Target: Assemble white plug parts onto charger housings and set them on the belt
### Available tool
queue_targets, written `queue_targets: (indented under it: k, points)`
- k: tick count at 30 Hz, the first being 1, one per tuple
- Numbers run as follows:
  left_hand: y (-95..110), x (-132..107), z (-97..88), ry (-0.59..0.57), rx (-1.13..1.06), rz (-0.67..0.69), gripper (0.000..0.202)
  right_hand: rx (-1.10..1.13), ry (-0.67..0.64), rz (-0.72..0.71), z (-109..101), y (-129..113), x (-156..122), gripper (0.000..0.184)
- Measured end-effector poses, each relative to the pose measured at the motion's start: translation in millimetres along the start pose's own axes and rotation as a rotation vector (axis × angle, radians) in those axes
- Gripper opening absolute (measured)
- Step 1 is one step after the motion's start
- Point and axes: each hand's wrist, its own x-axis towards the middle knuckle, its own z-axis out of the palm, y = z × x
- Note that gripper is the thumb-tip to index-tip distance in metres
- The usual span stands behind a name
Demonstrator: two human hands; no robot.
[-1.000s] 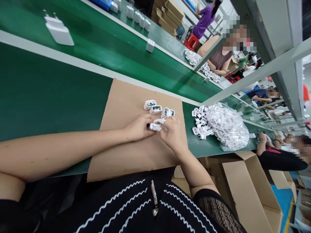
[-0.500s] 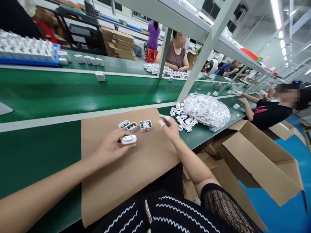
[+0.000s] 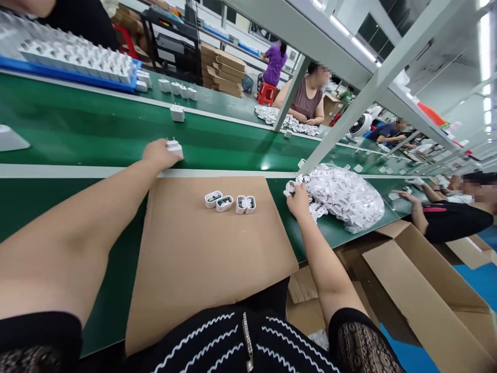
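My left hand [image 3: 158,154] reaches out over the green conveyor belt, its fingers around a white charger plug [image 3: 174,148] whose two pins point up. On the right, my right hand [image 3: 298,199] is at the edge of a heap of small white plastic parts [image 3: 317,210], fingers closed on a white plastic part [image 3: 289,188]. Between the arms lies a cardboard sheet [image 3: 202,248]. Several open white charger housings [image 3: 218,201] with circuit boards inside stand in pairs near its far edge.
A clear bag of white parts [image 3: 345,197] sits beside the heap. Another charger [image 3: 177,113] rides on the belt [image 3: 116,129]. A blue tray [image 3: 93,83] of chargers is at the far left. A slanted metal post [image 3: 341,122] rises on the right, above open cardboard boxes [image 3: 423,274]. Co-workers sit along the line.
My left hand has carried the charger plug from above the cardboard forward and left to the belt. My right hand has moved right to the heap and closed on a part. The view has shifted.
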Motion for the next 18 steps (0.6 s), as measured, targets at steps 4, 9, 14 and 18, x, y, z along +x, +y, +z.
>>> queue_targets:
  k: [4, 9, 14, 18]
  points:
    - [24, -36, 10.0, 0.374, 0.197, -0.095, 0.082, 0.735, -0.100, -0.040, -3, -19, -27, 0.053]
    - [53, -79, 21.8, -0.387, 0.073, 0.326, 0.072, 1.199, -0.343, 0.076, -7, -49, -63, 0.058]
    - [65, -100, 28.5, -0.602, -0.043, 0.231, 0.060, 1.280, -0.419, 0.071, -15, -69, -87, 0.048]
    - [69, -124, 25.5, -0.442, 0.056, 0.077, 0.056, 1.227, -0.460, 0.032, -18, -78, -100, 0.045]
